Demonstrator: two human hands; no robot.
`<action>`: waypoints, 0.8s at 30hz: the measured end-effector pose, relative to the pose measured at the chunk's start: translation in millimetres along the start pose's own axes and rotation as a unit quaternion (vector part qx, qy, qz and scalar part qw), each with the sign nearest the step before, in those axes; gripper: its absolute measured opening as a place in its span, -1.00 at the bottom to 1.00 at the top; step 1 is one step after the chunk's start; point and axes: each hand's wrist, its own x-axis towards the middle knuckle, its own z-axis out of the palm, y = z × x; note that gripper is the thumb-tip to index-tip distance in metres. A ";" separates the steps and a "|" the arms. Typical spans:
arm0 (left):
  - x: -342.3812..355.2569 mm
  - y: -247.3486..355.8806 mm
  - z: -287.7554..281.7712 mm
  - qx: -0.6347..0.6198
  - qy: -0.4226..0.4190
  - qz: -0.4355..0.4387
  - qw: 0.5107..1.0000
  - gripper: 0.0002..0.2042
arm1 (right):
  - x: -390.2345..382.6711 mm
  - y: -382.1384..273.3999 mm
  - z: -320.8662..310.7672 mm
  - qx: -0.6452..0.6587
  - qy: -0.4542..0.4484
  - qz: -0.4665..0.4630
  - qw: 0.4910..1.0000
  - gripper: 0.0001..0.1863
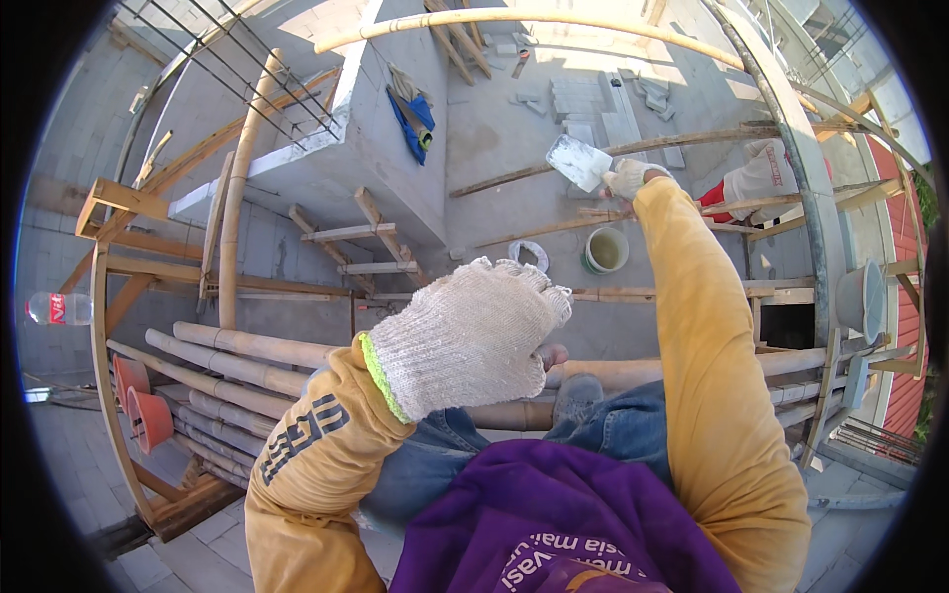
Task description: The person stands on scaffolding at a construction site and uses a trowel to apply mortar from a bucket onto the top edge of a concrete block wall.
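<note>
My right hand (638, 178), in a pale knit glove, is stretched far forward and closed around the handle of a trowel (578, 162). Its flat, squarish blade is smeared whitish and points to the left. My left hand (470, 341), in a similar glove with a lime-green cuff, is raised near the middle, above my knees. Its fingers curl inward with the thumb close beneath them; whatever they hold, if anything, is hidden. Beyond and below the hands, a pale bucket (606, 250) with murky contents stands near a whitish ring-shaped object (530, 257).
Bamboo poles (247, 371) lie under and beside me; another pole (524, 15) crosses overhead. Steel bars (237, 69) jut out at upper left. A co-worker (761, 178) is below right. Orange buckets (148, 419), a plastic bottle (59, 308) and a grey bucket (860, 301) hang or stand around.
</note>
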 end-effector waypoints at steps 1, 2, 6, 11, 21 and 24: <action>0.8 0.8 -0.1 -0.006 -0.002 -0.001 1.000 -0.56 | 3.4 3.1 0.0 0.001 -0.002 -0.001 1.000 -0.60; 1.4 1.2 -0.1 -0.012 -0.004 -0.002 1.000 -0.57 | 7.7 5.2 -0.8 -0.002 -0.006 -0.003 1.000 -0.60; -7.2 -4.6 6.2 -0.023 0.015 -0.005 1.000 -0.57 | 25.0 2.1 3.7 -0.051 0.015 -0.021 0.998 -0.57; -8.0 -8.7 4.9 -0.057 0.013 -0.009 0.998 -0.62 | 7.4 -14.8 6.7 -0.002 -0.002 -0.015 1.000 -0.59; 3.6 -20.1 12.6 -0.092 -0.022 -0.051 0.994 -0.63 | 66.6 29.2 5.7 0.108 -0.018 0.031 0.993 -0.65; 23.3 -36.8 36.3 -0.094 -0.028 -0.052 0.994 -0.58 | 67.4 31.8 14.4 0.134 -0.019 0.007 0.991 -0.68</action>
